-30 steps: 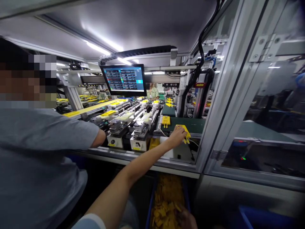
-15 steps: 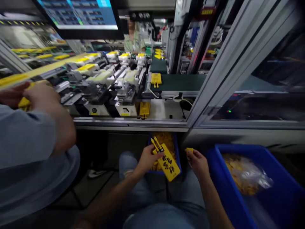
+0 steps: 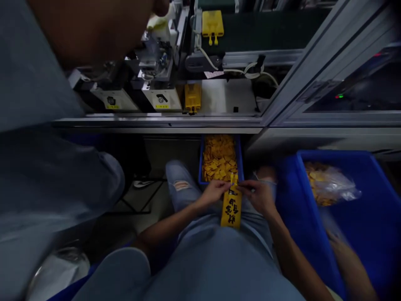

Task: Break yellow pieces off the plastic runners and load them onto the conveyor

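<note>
Taking the yellow block (image 3: 230, 208) over the lap as centre, the bench edge (image 3: 171, 126) crosses at 12 o'clock, with a small blue bin (image 3: 201, 168) of yellow pieces (image 3: 221, 161) just short of it. A big blue tub (image 3: 338, 153) bounds 3 o'clock, close beside the right forearm, and a strip of floor (image 3: 158, 161) shows at 10 o'clock, between the left knee (image 3: 176, 173) and a co-worker (image 3: 34, 184). The left hand (image 3: 214, 192) pinches the block's upper left edge; the right hand (image 3: 260, 195) nips its pronged end, though whether a small piece sits between those fingertips I cannot tell. Half a second ago the block slanted and the right hand was well apart, holding a small yellow piece; now the block points to 12. Bold black characters run down it, too blurred to read surely; yellow labels (image 3: 161, 106) on white boxes at 11 o'clock are illegible.
</note>
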Demonstrator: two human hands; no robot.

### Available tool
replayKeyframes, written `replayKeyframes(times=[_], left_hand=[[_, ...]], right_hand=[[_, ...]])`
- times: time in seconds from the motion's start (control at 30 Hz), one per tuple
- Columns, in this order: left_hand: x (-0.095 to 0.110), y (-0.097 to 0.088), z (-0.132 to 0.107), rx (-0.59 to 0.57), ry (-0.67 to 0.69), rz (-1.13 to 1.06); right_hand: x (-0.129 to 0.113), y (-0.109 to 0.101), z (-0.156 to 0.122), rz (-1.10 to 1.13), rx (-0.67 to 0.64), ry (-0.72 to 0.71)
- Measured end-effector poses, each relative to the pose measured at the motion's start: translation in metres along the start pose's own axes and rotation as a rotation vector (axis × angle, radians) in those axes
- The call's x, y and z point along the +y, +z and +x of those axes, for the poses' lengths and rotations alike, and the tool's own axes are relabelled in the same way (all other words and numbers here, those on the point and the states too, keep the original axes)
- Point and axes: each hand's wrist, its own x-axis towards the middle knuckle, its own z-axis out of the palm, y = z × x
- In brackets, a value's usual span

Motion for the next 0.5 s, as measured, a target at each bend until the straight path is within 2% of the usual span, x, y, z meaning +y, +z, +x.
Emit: replayKeyframes(times=[0.23,0.37,0.5], left_hand=[[0.008,0.000,-0.003,-0.027,0.057,0.027],[0.011,0.001,-0.007,-0.056,0.065,0.075],[0.014,-0.002,-0.011,-0.074,0.102,0.149]], right_hand=[[0.002,0.004,0.002,-0.186,-0.108,-0.200],[0.001,0.001,0.004,-0.259,-0.115,-0.299],[0.002,-0.001,0.000,-0.212,-0.137,-0.288]])
